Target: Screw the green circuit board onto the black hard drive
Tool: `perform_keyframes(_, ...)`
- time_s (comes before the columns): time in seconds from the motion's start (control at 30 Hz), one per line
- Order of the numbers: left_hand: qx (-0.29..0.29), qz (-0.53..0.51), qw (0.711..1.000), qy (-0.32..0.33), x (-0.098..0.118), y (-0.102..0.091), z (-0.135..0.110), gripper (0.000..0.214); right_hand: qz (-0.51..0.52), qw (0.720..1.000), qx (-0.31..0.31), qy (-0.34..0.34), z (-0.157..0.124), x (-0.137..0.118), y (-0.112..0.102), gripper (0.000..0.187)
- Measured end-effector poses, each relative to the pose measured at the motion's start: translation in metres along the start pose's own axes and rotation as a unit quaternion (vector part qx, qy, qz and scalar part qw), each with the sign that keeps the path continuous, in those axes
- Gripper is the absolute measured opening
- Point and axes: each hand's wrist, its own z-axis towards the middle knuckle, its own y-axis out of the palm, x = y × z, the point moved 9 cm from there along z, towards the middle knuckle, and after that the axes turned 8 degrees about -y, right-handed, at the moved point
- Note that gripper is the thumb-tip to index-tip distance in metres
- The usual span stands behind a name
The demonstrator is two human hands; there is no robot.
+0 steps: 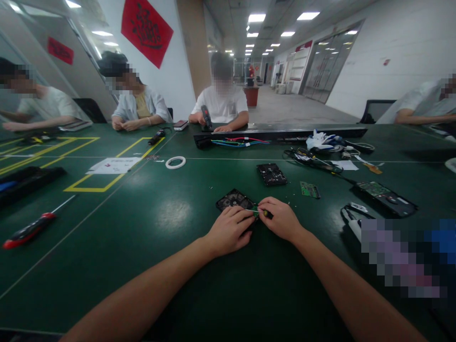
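A black hard drive (233,199) lies on the green table (167,237) just in front of me. My left hand (228,230) rests curled against its near edge, fingers closed on the drive and a small green part. My right hand (281,219) is closed round a small screwdriver (262,213), whose thin shaft points left toward the drive. The two hands nearly touch.
Another black drive (271,174) and a green circuit board (309,189) lie beyond. An opened drive (384,197) is at the right. A red-handled screwdriver (30,230) lies at the left, a tape roll (175,162) farther back. Several people sit around the table.
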Motion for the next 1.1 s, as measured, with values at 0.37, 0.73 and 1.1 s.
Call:
perform_keyframes(0.37, 0.004, 0.000, 1.000, -0.001, -0.0001, 0.0012, -0.0006, 0.045, -0.023, 0.999, -0.013, -0.018, -0.0039, -0.0065, -0.0003, 0.019)
perform_keyframes(0.73, 0.006, 0.000, 1.000, 0.004, -0.0011, 0.0024, -0.0006, 0.044, -0.076, 0.996, -0.049, -0.027, -0.0055, -0.0076, 0.0041, 0.019)
perform_keyframes(1.1, 0.011, -0.003, 1.000, 0.004, -0.0011, 0.0019, -0.0011, 0.046, -0.050, 0.998, -0.041, -0.008, -0.0035, -0.0088, 0.0025, 0.018)
